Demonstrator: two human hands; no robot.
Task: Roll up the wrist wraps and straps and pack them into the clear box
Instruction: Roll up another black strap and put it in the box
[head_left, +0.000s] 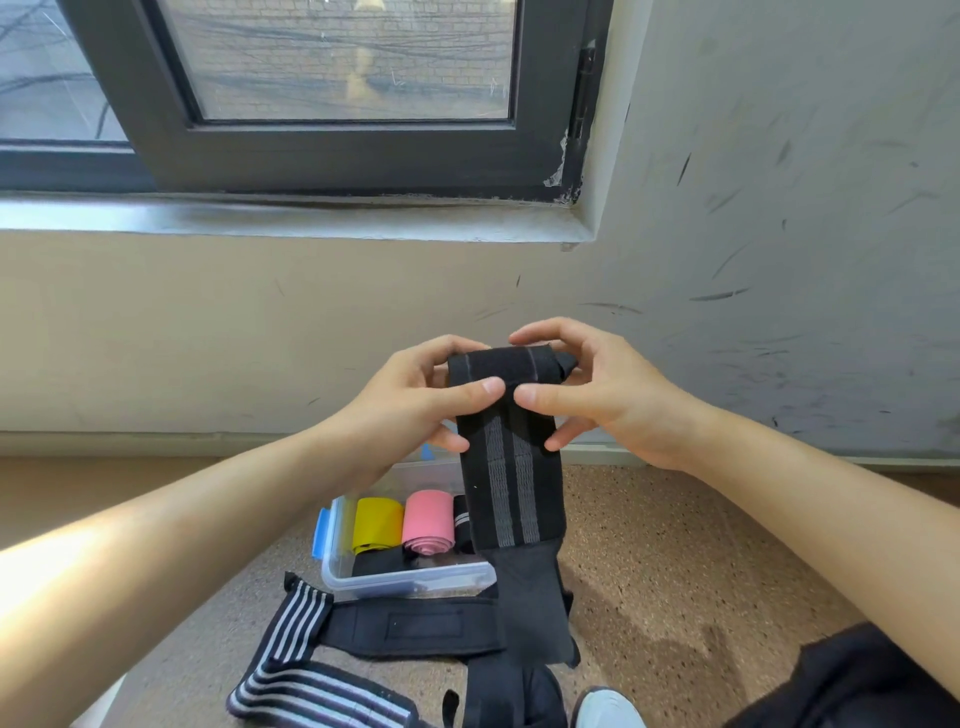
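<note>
Clearly the rolling step is in hand: the left hand and the right hand both pinch the started roll at the top of a long black elastic wrist wrap with grey stripes. They hold it in the air above the clear plastic box with blue latches, and its tail hangs to the floor. The next move, I judge, calls for turning the roll downward, keeping the band taut and its edges aligned. The box holds a yellow roll and a pink roll; the hanging wrap hides its right part. A black wrap with white stripes lies unrolled on the floor, cut off by the bottom edge.
</note>
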